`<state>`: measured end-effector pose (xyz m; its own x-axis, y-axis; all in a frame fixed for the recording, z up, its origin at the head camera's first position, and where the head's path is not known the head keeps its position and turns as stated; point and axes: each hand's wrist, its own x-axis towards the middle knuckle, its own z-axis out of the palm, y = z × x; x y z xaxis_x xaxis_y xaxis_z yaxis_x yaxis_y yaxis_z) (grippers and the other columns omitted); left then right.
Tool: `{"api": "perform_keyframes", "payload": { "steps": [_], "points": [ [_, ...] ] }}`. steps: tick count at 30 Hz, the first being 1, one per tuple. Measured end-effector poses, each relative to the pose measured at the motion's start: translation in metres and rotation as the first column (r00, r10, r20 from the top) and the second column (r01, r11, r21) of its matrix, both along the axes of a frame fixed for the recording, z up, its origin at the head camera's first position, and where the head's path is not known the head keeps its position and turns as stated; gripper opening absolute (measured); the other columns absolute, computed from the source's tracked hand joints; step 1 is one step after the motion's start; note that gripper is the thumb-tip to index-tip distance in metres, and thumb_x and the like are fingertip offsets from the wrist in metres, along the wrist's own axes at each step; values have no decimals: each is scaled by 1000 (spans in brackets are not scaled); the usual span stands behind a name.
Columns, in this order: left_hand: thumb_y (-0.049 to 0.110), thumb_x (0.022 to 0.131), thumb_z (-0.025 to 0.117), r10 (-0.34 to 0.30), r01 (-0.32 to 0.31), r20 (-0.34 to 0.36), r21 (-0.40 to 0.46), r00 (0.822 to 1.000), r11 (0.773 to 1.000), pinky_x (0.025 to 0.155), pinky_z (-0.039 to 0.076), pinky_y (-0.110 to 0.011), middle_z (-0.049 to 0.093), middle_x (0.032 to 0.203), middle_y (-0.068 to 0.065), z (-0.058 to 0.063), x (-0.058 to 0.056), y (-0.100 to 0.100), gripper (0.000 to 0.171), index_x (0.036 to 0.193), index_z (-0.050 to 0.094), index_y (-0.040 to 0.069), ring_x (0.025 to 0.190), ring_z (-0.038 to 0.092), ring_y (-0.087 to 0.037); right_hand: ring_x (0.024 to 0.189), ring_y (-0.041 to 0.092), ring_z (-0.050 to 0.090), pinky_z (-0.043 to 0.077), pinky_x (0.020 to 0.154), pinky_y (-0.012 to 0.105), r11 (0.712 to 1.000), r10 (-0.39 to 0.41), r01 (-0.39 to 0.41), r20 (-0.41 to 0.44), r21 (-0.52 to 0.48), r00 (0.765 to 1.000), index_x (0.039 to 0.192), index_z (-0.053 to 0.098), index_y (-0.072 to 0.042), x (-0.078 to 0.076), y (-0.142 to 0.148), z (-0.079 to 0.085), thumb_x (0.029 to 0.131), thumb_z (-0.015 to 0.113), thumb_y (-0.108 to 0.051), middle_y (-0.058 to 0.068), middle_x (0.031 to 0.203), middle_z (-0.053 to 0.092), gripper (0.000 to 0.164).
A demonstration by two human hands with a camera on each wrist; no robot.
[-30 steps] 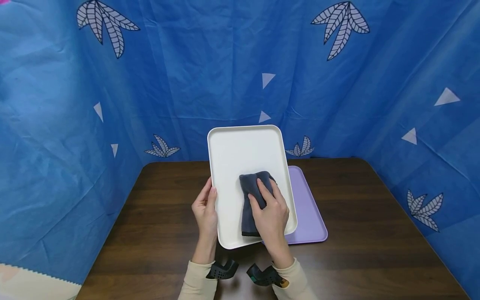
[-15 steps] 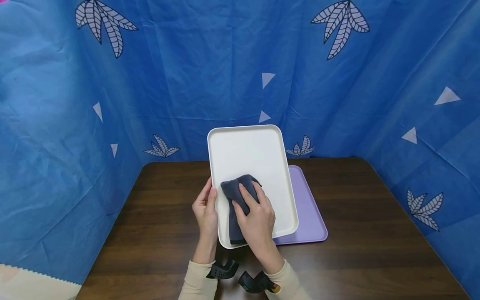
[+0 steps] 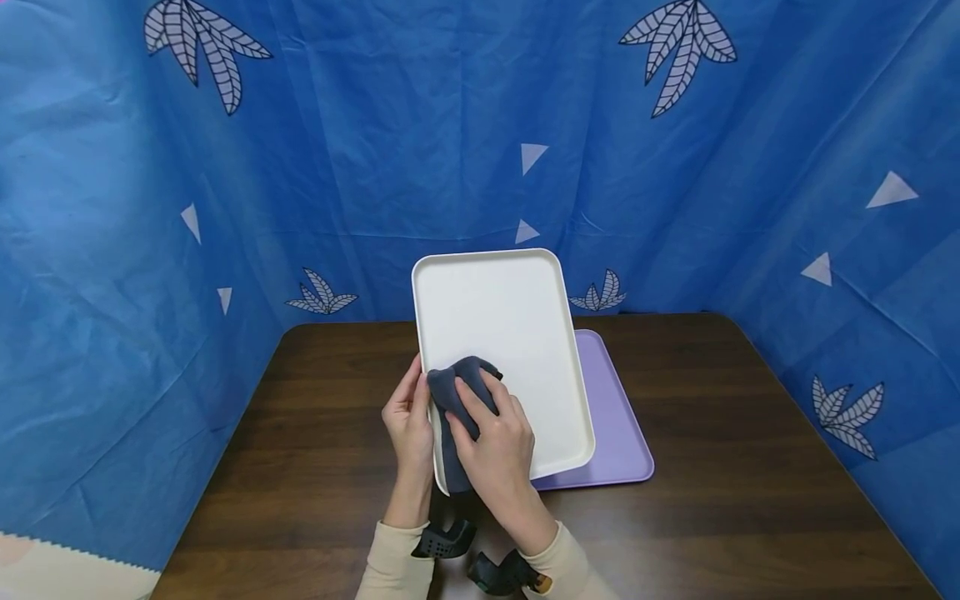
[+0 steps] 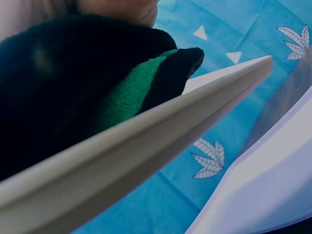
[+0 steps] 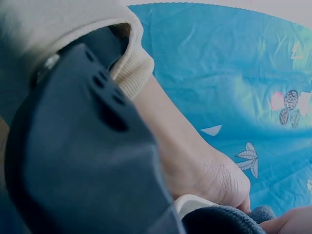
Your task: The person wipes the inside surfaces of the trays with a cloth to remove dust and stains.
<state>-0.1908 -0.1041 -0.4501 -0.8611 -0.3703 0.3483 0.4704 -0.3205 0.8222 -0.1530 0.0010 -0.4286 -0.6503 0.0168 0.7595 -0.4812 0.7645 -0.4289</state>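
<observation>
My left hand [image 3: 409, 427] grips the left edge of a white rectangular tray [image 3: 495, 308], thumb over the rim, the other fingers mostly hidden behind it. The tray is held up, tilted toward the head camera. With curled fingers my right hand [image 3: 498, 446] holds a dark grey folded cloth [image 3: 450, 392] against the tray's lower left, close to the left thumb. In the left wrist view the cloth [image 4: 73, 73] looks nearly black with a green patch, and it overlaps the rim of the tray [image 4: 161, 122]. The right wrist view shows the cloth [image 5: 219, 219] only at its bottom edge.
Behind the white tray lies a purple tray [image 3: 615, 417], partly covered by it from the head view. Both are over a dark brown wooden table [image 3: 720, 467]. A blue patterned curtain [image 3: 375, 167] surrounds the table at the back and sides.
My right hand has slid the cloth leftward and slightly down across the white tray, from right of its middle to the left rim. The left hand and tray stay nearly still.
</observation>
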Motion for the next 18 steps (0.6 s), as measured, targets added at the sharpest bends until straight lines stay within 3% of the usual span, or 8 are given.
{"api": "perform_keyframes", "payload": {
  "steps": [5, 18],
  "points": [
    [9, 99, 55, -1, 1, -9, -2, 1000, 1000, 93, 52, -22, 69, 124, -1, -1, 0, 0, 38, 134, 54, -8, 111, 66, -9, 85, 28, 65, 56, 66, 37, 1000, 16, -16, -8, 14, 1000, 114, 75, -13, 0, 1, 0, 72, 87, -15, 16, 122, 66, 43],
    [8, 99, 56, 15, -15, 12, 14, 1000, 1000, 91, 53, -23, 69, 123, -1, 0, 1, 1, 38, 133, 55, -7, 110, 67, -10, 94, 30, 68, 58, 73, 39, 997, 70, -70, 2, 28, 998, 116, 74, -15, -3, 16, 2, 72, 88, -18, 14, 123, 66, 46]
  ]
}}
